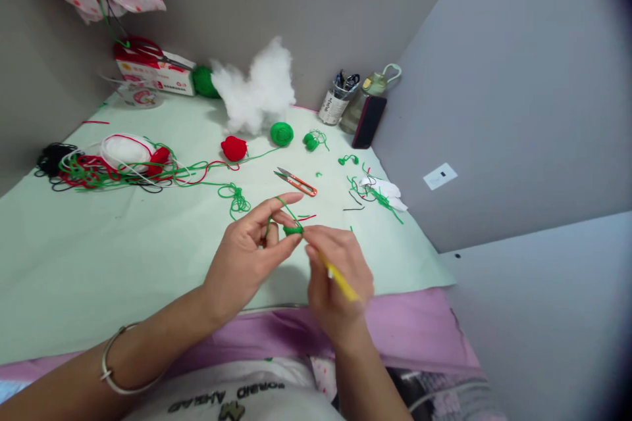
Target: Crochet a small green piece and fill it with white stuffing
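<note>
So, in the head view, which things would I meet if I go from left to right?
Black yarn clump → white yarn ball → red yarn ball → small green piece → yellow handle in the right hand → white rectangle on the wall.

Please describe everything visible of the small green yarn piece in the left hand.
The small, bright green yarn piece looks like worked textile; its stitches are too small to make out. It is held above the pale green table cover, pinched by the left hand, which partly hides it. A green yarn strand runs up from it to that hand's index finger. The right hand is close at the piece's right edge; contact is unclear.
</note>
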`<state>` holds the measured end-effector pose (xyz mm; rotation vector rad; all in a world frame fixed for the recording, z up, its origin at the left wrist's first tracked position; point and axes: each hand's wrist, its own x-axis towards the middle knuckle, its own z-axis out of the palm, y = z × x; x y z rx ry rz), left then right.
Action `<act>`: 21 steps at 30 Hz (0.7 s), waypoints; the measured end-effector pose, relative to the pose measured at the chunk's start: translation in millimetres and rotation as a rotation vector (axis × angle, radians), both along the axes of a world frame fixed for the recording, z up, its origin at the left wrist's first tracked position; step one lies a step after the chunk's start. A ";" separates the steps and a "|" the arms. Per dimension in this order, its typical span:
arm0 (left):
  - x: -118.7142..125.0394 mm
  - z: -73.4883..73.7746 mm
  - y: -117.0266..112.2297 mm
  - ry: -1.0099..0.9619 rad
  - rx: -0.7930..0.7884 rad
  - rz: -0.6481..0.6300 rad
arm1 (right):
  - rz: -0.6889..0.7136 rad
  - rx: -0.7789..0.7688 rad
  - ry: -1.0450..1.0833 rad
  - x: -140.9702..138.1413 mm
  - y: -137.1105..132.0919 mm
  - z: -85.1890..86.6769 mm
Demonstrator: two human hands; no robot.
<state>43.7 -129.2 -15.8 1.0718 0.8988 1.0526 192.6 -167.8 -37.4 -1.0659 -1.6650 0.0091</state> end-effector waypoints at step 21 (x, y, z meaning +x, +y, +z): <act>-1.9 -2.4 11.4 -0.413 -0.379 -0.224 | 0.007 0.016 0.204 4.6 7.7 -0.9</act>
